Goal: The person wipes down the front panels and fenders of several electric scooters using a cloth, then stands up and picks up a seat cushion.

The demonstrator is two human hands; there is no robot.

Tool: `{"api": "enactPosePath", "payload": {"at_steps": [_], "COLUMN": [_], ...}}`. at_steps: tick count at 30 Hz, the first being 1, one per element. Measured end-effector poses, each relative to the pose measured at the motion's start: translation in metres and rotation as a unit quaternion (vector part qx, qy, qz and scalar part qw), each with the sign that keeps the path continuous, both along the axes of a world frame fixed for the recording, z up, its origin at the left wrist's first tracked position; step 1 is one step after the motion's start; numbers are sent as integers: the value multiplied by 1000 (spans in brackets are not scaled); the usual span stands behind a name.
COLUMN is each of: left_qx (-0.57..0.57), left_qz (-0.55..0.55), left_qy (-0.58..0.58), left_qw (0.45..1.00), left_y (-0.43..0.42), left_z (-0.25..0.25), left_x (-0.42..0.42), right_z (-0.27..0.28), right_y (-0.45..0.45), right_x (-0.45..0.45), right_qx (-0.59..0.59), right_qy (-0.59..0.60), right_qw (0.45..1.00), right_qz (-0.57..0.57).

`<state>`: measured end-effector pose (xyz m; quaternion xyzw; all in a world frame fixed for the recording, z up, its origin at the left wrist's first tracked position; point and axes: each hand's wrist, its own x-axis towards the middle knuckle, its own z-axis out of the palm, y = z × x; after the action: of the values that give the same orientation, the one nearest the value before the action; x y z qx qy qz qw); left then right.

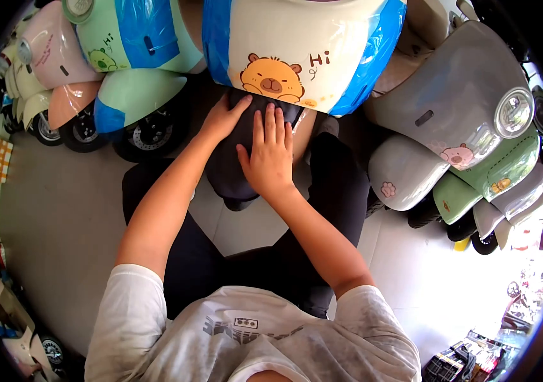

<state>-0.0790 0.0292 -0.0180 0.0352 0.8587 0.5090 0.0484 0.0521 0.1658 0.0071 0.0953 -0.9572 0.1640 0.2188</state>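
Between my knees stands a cream scooter front panel [265, 38] with blue film on both sides and a bear sticker. Below it is a dark, rounded front fender or cover [230, 169]. My left hand [225, 118] rests at the upper left of the dark cover, just under the panel, with thumb and fingers apart; its fingertips are partly hidden. My right hand [270, 153] lies flat on the right part of the same cover, fingers stretched toward the panel and thumb out to the left. Neither hand shows a tool.
Green [141, 95] and pink [55, 51] scooters line the upper left. A grey scooter [456, 83] and a green fender [456, 197] stand at the right. Boxed items [456, 363] lie at the lower right.
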Motion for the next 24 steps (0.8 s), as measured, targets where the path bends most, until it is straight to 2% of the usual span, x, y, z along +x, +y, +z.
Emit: {"api": "enactPosePath", "payload": {"at_steps": [4,6,8,11,13,14,16,18,21,22,23,24], "left_qx": [-39,-159,-204,-320,-333,-347,-333,-320,-308,-316,-324,-322], "left_qz": [-46,-35,-35,-47,-60,-65,-87,-107,-115,-120,-124,-123], "left_qy": [88,160,136,154,160,167,150,131,170,220,268,266], "left_qw": [994,973,969,934,927,921,927,932,929,915,899,900], "left_y": [3,6,8,13,16,16,16,15,15,17,18,20], "left_z": [3,3,8,23,31,36,54,62,63,62,62,61], "left_x": [20,31,46,59,63,64,67,70,76,78,81,83], "right_z": [4,1,3,-4,-8,-7,-2,-17,-36,-41,-50,-53], "right_y": [10,18,22,23,24,25,28,34,40,42,46,48], "right_x": [13,19,26,24,16,11,1,-13,-33,-40,-49,-58], "right_qx": [7,7,-6,-54,-181,-180,-360,-355,-404,-402,-472,-539], "right_qy": [-14,-36,-71,-77,-77,-77,-99,-123,-131,-132,-99,-66], "right_qw": [999,998,994,992,974,974,918,914,882,882,850,813], "right_qz": [-31,-52,-79,-89,-110,-117,-135,-155,-204,-207,-211,-211]}}
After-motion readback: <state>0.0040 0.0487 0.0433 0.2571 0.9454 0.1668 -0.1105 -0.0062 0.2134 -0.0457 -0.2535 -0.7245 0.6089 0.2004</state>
